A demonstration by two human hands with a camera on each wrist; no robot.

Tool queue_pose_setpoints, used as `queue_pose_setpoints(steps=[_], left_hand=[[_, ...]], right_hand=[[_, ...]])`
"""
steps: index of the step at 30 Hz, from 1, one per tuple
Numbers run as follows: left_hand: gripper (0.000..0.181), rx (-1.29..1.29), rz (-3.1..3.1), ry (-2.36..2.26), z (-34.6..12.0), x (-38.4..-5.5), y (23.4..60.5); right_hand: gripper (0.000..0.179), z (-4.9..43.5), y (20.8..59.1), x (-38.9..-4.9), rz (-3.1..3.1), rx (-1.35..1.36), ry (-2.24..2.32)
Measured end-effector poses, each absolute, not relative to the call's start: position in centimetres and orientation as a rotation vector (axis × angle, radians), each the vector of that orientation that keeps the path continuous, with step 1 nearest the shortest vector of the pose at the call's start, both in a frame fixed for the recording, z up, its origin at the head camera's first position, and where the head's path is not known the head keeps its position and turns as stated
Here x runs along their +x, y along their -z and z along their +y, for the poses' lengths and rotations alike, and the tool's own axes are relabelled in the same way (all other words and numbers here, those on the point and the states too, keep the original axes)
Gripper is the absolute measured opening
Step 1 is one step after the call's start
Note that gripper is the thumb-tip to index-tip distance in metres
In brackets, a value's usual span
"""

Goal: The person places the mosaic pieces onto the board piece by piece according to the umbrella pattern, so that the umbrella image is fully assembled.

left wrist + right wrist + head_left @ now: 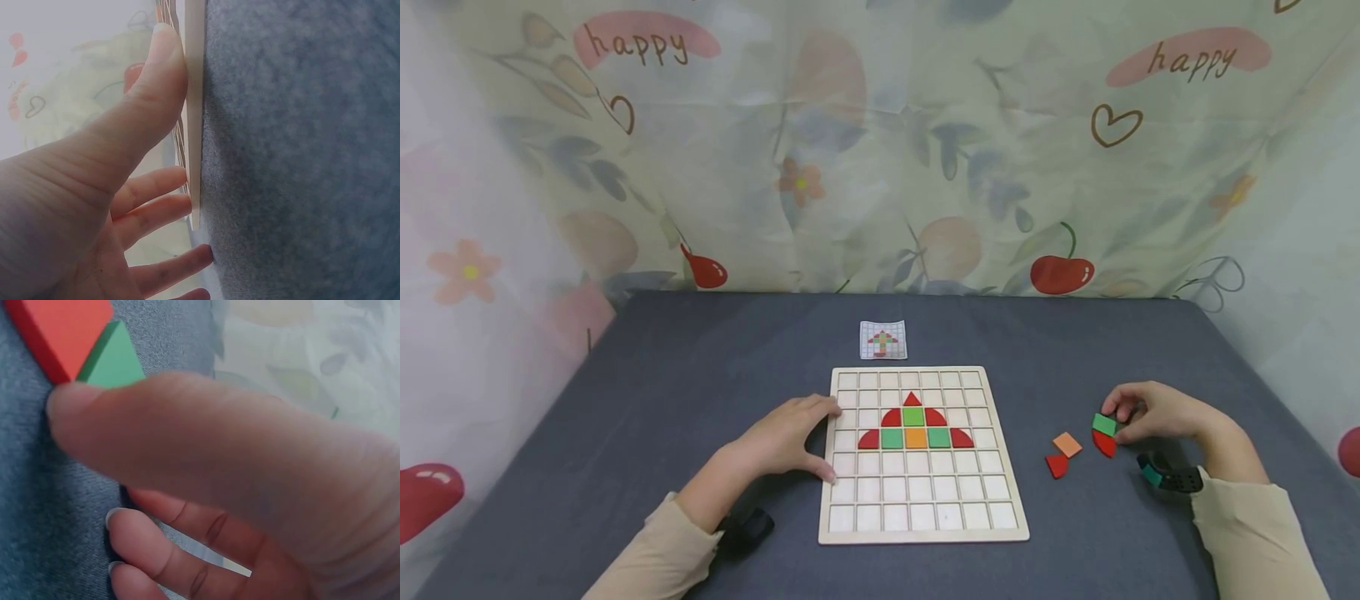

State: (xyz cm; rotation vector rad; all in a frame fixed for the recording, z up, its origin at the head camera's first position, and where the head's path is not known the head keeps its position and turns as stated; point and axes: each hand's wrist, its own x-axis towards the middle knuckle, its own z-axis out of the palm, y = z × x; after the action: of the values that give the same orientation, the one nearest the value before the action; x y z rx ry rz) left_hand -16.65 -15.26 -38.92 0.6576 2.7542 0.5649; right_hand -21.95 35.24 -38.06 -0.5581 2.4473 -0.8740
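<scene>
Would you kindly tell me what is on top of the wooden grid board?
On the board sit five red pieces, three green squares and one orange square. The surface directly beneath them is covered.

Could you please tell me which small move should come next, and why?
Probably lift the green square toward the board: the right hand seems to pinch it, and the card shows shapes below its widest row, where the board is bare.
</scene>
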Motion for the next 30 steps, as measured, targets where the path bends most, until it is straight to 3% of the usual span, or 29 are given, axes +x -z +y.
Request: queue_pose_setpoints(steps=[30], left_hand=[[0.086, 0.643, 2.759, -0.565, -15.2, -16.7, 39.0]], right_hand=[[0.025, 31.6, 36.9, -20.9, 2.665, -0.575, 0.773]])
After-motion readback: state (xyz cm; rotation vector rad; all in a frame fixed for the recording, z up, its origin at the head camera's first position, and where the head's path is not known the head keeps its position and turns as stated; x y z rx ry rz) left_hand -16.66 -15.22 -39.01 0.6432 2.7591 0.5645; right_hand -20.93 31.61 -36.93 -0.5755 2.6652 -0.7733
